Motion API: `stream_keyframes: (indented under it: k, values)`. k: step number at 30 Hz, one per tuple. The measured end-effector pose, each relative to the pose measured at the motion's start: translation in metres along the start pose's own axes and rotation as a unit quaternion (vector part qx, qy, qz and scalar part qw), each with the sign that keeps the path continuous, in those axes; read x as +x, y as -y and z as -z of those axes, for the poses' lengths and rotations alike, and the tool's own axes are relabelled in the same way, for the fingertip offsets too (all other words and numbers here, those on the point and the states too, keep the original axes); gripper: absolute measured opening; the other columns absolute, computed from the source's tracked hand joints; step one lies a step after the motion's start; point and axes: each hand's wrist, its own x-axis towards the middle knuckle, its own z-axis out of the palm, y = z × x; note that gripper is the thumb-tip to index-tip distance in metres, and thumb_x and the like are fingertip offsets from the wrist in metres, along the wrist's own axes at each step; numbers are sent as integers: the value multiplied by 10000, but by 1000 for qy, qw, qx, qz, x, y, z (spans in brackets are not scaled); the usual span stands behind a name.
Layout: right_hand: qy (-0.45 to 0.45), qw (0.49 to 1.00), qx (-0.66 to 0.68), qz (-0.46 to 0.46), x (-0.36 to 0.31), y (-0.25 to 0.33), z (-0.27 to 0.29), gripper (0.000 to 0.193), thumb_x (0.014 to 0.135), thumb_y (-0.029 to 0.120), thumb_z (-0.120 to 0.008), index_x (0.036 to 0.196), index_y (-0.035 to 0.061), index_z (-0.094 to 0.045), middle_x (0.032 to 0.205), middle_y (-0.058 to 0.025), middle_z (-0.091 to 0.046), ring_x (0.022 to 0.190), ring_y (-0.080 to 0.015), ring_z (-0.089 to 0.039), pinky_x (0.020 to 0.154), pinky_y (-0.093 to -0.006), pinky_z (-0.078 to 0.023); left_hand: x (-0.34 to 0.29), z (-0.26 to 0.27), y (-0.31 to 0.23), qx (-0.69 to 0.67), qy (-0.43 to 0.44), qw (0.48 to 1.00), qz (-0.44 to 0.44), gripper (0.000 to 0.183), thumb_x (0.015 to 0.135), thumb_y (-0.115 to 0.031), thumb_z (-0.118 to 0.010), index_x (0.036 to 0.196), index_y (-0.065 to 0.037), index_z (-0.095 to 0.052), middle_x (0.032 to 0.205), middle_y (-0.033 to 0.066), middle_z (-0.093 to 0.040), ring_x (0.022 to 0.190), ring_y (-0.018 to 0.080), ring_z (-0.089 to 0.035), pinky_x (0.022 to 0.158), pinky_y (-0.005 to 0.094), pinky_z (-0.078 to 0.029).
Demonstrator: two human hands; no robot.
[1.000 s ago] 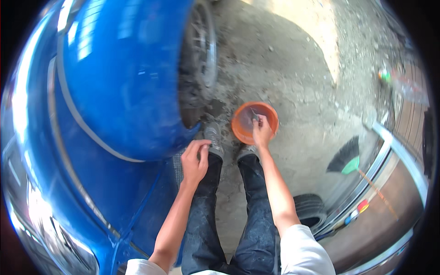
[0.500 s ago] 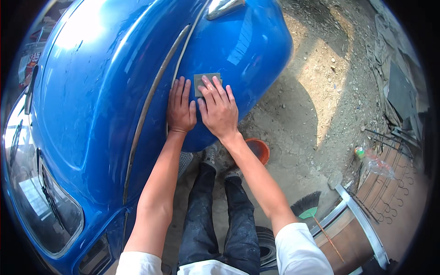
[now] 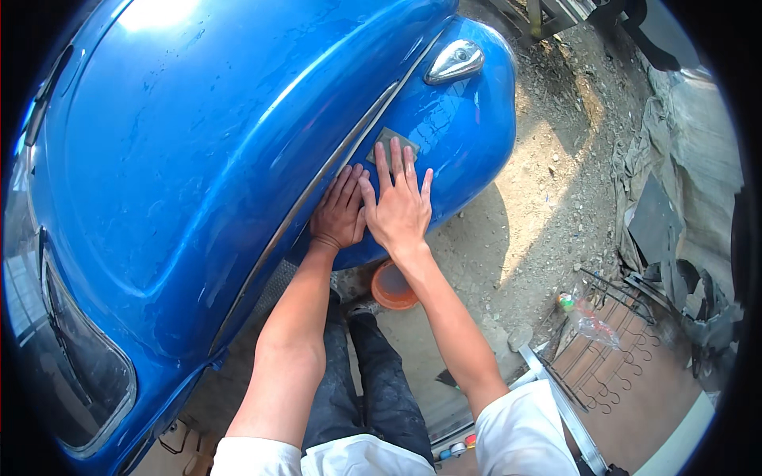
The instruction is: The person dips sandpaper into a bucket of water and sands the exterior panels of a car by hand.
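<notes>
The front fender (image 3: 484, 119) of a blue car has a wet sheen, and a chrome-housed lamp (image 3: 458, 60) sits on top of it. A small square of grey sandpaper (image 3: 386, 133) lies flat on the fender near the seam with the hood. My right hand (image 3: 401, 210) presses on it with outstretched fingers, which cover part of the sheet. Close beside it, my left hand (image 3: 340, 214) rests flat along the seam, fingers extended, holding nothing. Its fingertips are near my right thumb.
The wet blue hood (image 3: 198, 143) fills the left, with the windshield (image 3: 79, 381) below. An orange bucket (image 3: 389, 300) stands on the ground under the fender. Rightward are a plastic bottle (image 3: 591, 321), a wire rack with hooks (image 3: 607, 361) and a grey tarp (image 3: 706, 143).
The view has shifted and turned. My right hand and the sandpaper are nearer the lamp, its fingers more spread. My left hand has come closer to my right.
</notes>
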Motion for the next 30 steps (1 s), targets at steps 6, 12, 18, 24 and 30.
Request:
stream_keyframes:
  k: [6, 12, 18, 24, 30]
  values:
    - [-61, 996, 5, -60, 50, -9, 5, 644, 1002, 498, -383, 1523, 124, -322, 1595, -118, -259, 1476, -311, -224, 1186, -557, -141, 0, -9, -3, -12, 2, 1000, 15, 627, 909, -297, -462, 1487, -72, -375, 1529, 98, -382, 1435, 243, -325, 1200, 391, -229]
    - [-80, 992, 7, -96, 79, -32, 26, 660, 1000, 524, -367, 1527, 131, -314, 1592, -127, -266, 1488, -308, -190, 1186, -555, -137, 8, -3, -12, -24, 5, 1000, 9, 622, 914, -286, -456, 1496, -87, -362, 1542, 94, -359, 1443, 243, -309, 1202, 397, -223]
    - [7, 999, -11, -37, 24, -10, 10, 638, 991, 507, -405, 1525, 168, -325, 1604, -104, -241, 1485, -300, -202, 1183, -563, -151, -3, -2, -1, -12, 1, 1000, 11, 618, 916, -279, -447, 1497, -90, -357, 1547, 88, -349, 1442, 247, -308, 1201, 395, -228]
    - [-82, 996, 12, -33, 67, -26, 12, 598, 991, 486, -419, 1499, 172, -383, 1572, -104, -321, 1472, -289, -245, 1176, -586, -141, 0, -9, -7, -16, -1, 1000, 6, 633, 913, -288, -458, 1504, -92, -342, 1550, 91, -345, 1442, 248, -307, 1200, 403, -227]
    - [-102, 994, 15, -46, 70, -30, 21, 542, 1004, 436, -414, 1475, 167, -421, 1562, -109, -335, 1456, -303, -277, 1163, -599, -166, 6, -3, -11, -26, 4, 1000, 10, 633, 911, -291, -460, 1501, -89, -348, 1544, 95, -356, 1442, 251, -308, 1199, 403, -228]
